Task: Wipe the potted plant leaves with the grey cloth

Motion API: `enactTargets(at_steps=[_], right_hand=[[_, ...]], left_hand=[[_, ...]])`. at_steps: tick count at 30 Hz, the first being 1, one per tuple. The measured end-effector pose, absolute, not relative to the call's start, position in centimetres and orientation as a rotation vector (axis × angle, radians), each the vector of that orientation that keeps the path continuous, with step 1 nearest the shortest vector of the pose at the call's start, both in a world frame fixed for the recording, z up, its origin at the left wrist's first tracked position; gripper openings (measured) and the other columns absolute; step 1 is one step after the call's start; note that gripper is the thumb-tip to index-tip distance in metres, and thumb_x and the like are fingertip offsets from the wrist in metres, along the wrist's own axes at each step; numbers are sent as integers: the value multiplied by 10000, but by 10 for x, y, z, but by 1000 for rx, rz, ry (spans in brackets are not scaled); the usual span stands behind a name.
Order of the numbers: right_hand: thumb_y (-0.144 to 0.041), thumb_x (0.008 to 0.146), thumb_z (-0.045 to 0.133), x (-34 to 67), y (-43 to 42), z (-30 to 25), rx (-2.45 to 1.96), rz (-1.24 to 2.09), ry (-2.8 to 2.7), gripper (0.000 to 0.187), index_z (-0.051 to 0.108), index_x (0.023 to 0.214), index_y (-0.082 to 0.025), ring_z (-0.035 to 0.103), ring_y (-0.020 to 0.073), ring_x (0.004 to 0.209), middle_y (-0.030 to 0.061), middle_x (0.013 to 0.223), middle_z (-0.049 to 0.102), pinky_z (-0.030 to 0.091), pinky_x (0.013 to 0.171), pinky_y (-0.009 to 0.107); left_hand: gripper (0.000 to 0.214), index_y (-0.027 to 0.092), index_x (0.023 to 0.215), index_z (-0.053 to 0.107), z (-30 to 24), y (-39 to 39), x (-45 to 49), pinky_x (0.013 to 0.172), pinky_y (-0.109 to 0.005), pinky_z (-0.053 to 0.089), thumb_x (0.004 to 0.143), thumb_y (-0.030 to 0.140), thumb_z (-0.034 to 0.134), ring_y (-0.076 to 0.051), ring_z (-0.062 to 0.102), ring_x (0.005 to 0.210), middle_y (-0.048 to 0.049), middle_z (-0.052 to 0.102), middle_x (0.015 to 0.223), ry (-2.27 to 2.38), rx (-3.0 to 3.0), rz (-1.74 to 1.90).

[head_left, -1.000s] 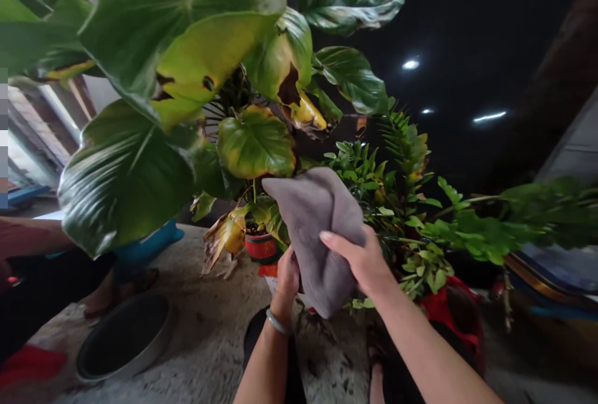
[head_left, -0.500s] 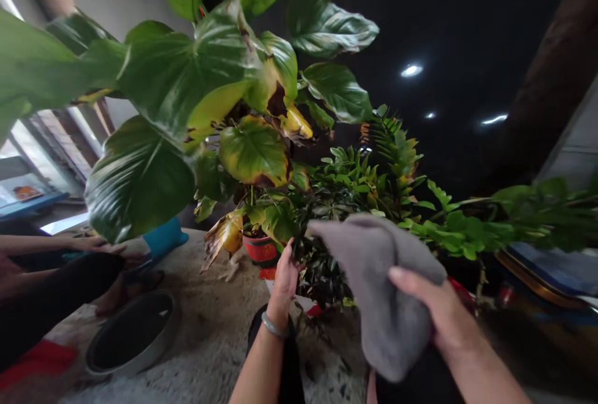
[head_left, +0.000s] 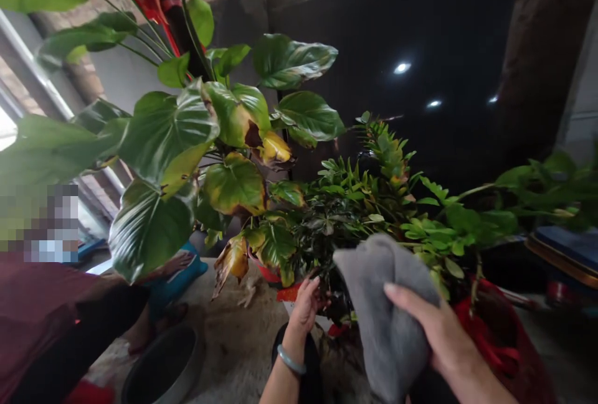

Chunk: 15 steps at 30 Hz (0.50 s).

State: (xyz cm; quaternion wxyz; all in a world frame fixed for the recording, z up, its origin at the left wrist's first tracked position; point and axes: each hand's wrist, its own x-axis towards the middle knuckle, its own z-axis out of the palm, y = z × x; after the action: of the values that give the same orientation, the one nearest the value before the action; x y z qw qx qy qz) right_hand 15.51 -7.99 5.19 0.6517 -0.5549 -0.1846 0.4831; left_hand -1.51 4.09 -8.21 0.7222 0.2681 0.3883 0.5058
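Note:
My right hand is closed round a grey cloth, held in front of a dark, small-leaved plant. My left hand, with a pale bracelet on the wrist, reaches into the lower leaves of that plant, fingers curled among them; what they hold, if anything, is hidden. Behind stands a big-leaved plant with yellowing, brown-edged leaves, growing from a red pot partly hidden by foliage.
Another person in a dark red top sits at the left. A dark round basin lies on the rough concrete floor. A red-wrapped pot stands at the right beneath a fern-like plant. A blue object lies behind the leaves.
The view has tilted up and drawn back. My right hand carried the cloth from the big leaf rightward and down. My left hand let go of the cloth and went into the small plant's leaves.

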Motion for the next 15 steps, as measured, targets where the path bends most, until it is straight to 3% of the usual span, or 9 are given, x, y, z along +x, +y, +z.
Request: enactTargets(at_steps=[3,6,9,12,15], right_hand=[[-328,385,835,165,-38,79,-1174,942,-371,419,672,752,-207,686,263,736,10,699,737,538,632,334],[-265,431,768,152,-21,62,-1227,1173,-354,205,636,578,-210,655,242,569,4,518,671,532,566,347],[-271,463,711,129,-47,16,-1290,1455,-336,129,602,487,-206,612,252,436,27,415,613,513,488,384],[-269,476,729,124,-80,-3,-1272,1464,-332,152,656,584,-191,645,245,503,27,478,659,518,512,350],[-310,469,794,143,-78,28,-1162,1285,-412,343,707,767,-165,679,272,591,57,624,733,541,570,376]], left_hand=[[538,184,914,643,-79,42,-14,486,-232,395,467,392,858,-125,576,518,5,677,698,855,621,1077],[579,178,979,659,-79,42,-16,460,-212,357,464,344,862,-96,530,470,31,646,631,866,615,1119],[652,174,1079,650,-81,42,-20,501,-224,381,472,290,857,-91,505,451,58,587,542,846,616,1132],[651,183,1097,643,-81,42,-24,562,-245,414,482,257,843,-110,537,497,46,598,558,812,634,1127],[490,178,899,660,-77,39,-26,525,-238,402,455,260,851,-85,495,462,39,623,600,833,672,1112]])
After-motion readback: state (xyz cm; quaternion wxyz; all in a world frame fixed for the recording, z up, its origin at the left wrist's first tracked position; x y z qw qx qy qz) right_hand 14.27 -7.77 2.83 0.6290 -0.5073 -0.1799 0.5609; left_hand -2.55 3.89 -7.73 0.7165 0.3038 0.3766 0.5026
